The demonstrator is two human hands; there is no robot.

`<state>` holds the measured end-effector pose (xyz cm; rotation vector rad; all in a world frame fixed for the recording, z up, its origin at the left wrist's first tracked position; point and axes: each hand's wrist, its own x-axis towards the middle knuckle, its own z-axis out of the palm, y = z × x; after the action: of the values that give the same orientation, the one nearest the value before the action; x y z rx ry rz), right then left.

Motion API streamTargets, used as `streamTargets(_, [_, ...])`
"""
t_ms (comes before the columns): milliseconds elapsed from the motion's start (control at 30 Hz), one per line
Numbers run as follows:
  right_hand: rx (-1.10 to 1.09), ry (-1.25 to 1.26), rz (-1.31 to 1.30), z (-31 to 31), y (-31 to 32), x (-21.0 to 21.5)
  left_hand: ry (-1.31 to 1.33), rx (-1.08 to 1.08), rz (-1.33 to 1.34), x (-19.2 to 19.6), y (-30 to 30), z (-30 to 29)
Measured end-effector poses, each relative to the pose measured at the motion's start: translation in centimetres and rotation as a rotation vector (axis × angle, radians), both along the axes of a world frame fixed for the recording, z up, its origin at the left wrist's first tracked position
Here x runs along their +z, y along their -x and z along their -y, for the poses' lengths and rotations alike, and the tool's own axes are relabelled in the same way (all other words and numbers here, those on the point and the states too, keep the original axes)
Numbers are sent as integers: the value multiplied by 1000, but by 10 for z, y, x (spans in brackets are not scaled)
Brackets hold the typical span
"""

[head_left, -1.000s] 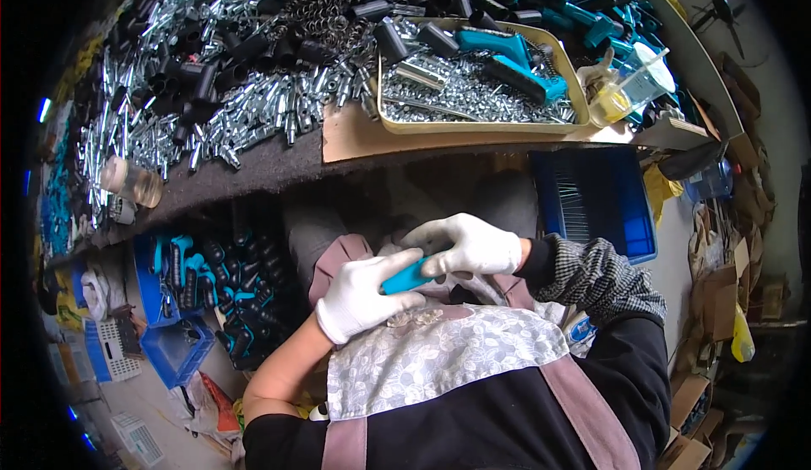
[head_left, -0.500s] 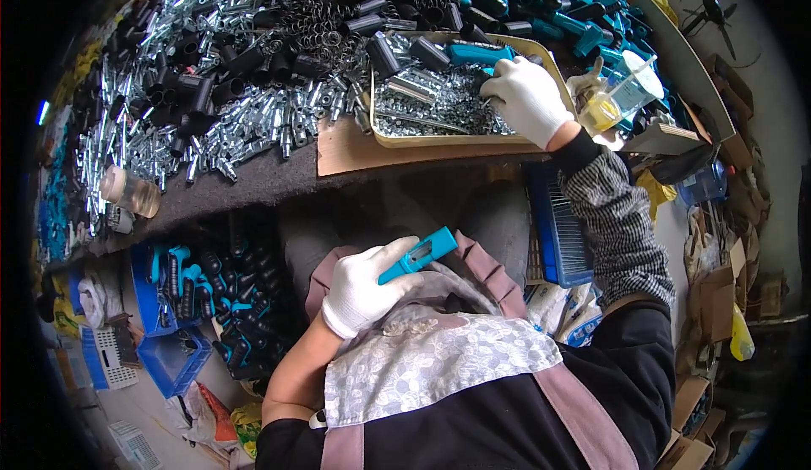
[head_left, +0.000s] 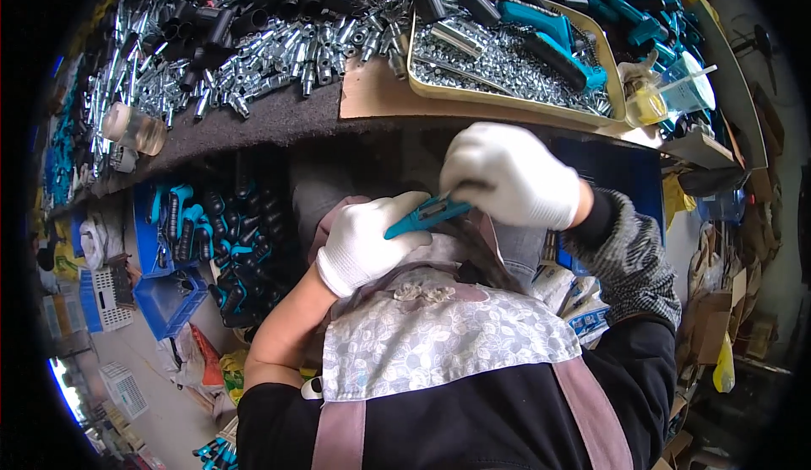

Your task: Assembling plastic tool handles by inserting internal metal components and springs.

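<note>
Left hand [head_left: 363, 240] clasped; right hand [head_left: 511, 174] bent beside it, blurred.

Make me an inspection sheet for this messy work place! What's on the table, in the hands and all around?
Surface: table with dark covering, heaped with parts.
Job's things: slotted teal part, held over the lap; yellowish tray of small metal pieces and teal parts.
Clutter: clear jar near the table's left edge; plastic cup with straw beside the tray.
Hands: both gloved; left grips the teal part; right is at its far end, blurred, grip unclear.
Cables: nothing seen.
Surroundings: blue bin lower left; cardboard box at right.
</note>
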<state>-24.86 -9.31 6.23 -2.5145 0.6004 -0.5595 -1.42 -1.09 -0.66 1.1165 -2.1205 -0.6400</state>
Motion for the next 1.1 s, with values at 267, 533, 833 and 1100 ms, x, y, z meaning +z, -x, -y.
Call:
streamTargets(267, [114,286,-214,-21,-29,-32,-38,29,29,-1,-2,-4])
streamTargets(533, [-108,-184,-393,-19,-23,-28,-14,26,157,-4,1,-9])
streamTargets(833, [110,-831,-516,2,-10,-53,-73,-53,149,7,2,-18])
streamTargets(1100, [-203,-747,-224,-31,-10,-57,-2,-107,124,6,3,-10])
